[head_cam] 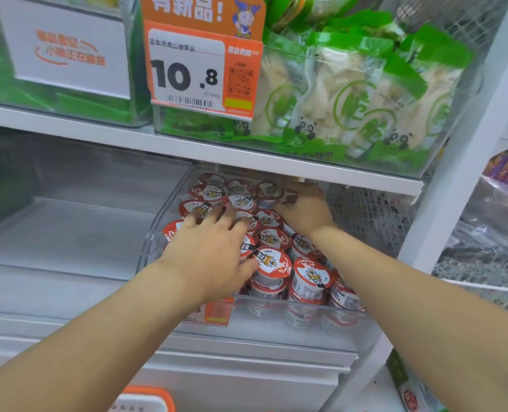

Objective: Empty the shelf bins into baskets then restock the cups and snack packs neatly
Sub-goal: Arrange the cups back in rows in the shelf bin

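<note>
- Two hands reach into a clear bin (169,224) on the lower shelf, which is packed with small cups (272,263) under red-and-white foil lids.
- Left hand (211,251) lies palm-down across the cup lids near the bin's middle, fingers spread and nearly straight, pressing on the tops rather than gripping any.
- Right hand (305,212) reaches deeper, toward the back right of the bin, its fingers bent down among the rear cups; whether it actually grips one I cannot tell.
- Green snack packs (351,96) stand in a clear bin on the shelf above (187,147), behind an orange price tag (199,69) reading 10.8.
- Another clear bin (68,209) sits beside the cups on the left.
- Part of an orange-rimmed basket (145,396) shows at the bottom edge.
</note>
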Motion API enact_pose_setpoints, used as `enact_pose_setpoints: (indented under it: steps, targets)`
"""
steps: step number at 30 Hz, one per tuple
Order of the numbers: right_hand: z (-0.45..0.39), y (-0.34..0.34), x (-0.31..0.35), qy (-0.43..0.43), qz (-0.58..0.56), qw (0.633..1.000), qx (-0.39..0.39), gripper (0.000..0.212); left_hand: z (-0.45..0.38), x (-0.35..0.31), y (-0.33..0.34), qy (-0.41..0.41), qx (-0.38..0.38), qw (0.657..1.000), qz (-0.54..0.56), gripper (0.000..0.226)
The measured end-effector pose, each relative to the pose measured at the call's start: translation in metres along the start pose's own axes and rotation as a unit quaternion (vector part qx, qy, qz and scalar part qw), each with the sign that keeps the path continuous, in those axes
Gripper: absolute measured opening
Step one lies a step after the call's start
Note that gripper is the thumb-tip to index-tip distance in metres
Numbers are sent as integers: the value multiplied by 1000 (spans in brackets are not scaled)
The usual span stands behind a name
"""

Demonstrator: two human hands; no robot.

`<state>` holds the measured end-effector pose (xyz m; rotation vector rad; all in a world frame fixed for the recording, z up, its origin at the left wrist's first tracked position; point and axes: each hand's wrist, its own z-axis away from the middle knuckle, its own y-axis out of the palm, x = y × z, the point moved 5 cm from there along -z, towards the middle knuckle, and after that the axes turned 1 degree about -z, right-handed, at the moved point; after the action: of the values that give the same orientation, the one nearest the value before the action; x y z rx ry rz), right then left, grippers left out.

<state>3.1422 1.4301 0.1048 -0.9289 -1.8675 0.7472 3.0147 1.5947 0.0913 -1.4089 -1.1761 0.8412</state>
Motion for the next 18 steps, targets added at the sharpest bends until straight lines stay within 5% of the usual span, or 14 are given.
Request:
enact_pose_setpoints:
  steps: [4,7,10,12,15,18]
  targets:
    - [48,-29,20,9,-91,996,-24,32,7,1,-12,-14,-5,1000,7,84]
    - [107,-60,38,-22,-161,986,-22,24,21,-9,-30,-6,-89,996,23,85]
    - [173,-83,38,-45,-243,969,3,19,49,-34,-50,82,-289,948,103,45]
    - [216,-76,21,-32,-265,962,63,17,72,-59,-49,157,-331,917,154,17]
    - [279,-23,-37,49,-270,939,209,7,88,-100,3,238,-187,942,146,13]
    - [333,41,-114,122,-211,914,324,7,92,-124,101,169,119,957,205,19]
